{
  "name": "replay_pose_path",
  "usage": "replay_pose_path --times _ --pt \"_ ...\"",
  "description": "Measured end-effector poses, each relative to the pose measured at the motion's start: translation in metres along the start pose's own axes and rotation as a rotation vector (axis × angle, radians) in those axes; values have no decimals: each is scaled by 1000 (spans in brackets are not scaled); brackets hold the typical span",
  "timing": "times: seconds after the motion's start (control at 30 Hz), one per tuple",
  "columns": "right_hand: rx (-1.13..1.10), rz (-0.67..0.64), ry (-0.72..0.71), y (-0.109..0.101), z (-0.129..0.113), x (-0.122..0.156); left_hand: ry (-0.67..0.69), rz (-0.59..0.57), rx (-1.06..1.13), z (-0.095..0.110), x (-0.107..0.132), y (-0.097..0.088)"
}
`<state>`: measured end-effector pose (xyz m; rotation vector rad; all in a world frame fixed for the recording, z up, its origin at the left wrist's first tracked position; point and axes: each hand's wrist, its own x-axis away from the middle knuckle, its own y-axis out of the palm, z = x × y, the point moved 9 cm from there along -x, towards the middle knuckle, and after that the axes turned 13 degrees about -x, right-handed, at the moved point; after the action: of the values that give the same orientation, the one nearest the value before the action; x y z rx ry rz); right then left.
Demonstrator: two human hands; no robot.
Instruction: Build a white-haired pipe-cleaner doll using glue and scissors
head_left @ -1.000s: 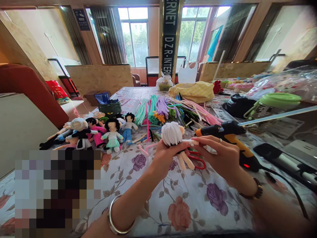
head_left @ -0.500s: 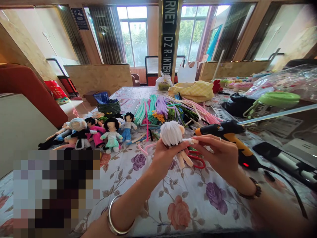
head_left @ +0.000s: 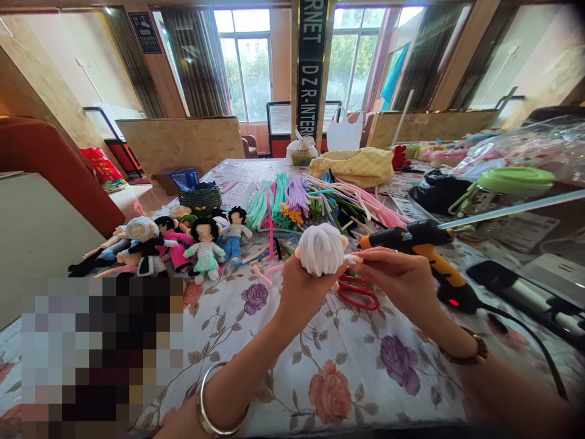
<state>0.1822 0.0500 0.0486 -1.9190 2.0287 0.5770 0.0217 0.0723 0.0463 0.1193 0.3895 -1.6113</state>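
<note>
My left hand [head_left: 304,289] is closed around the body of a small white-haired doll [head_left: 322,247], held above the floral tablecloth [head_left: 338,372]. My right hand [head_left: 397,277] pinches the doll's arm from the right, fingers pressed together. Its legs are hidden behind my left hand. Red-handled scissors [head_left: 359,292] lie on the cloth just under my hands. An orange and black glue gun [head_left: 427,253] stands right behind my right hand, its clear glue stick [head_left: 512,210] pointing right.
Several finished dolls [head_left: 183,241] lie in a row at the left. A heap of coloured pipe cleaners [head_left: 315,204] sits behind the hands, with a yellow checked bag [head_left: 356,166] further back. A black bag [head_left: 434,190], a green-lidded jar [head_left: 514,183] and a black cable [head_left: 539,350] occupy the right.
The doll has been turned and lifted slightly, so its legs no longer hang in view and the scissors beneath show more. Both hands keep their hold.
</note>
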Motion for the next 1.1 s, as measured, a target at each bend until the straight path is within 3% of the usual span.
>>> replay_pose_path --times 0.47,1.1 --pt "-91 26 244 0 17 -1 142 -9 -179 9 0 -2" --pt "-202 45 350 -1 26 -1 221 28 -253 16 3 -4"
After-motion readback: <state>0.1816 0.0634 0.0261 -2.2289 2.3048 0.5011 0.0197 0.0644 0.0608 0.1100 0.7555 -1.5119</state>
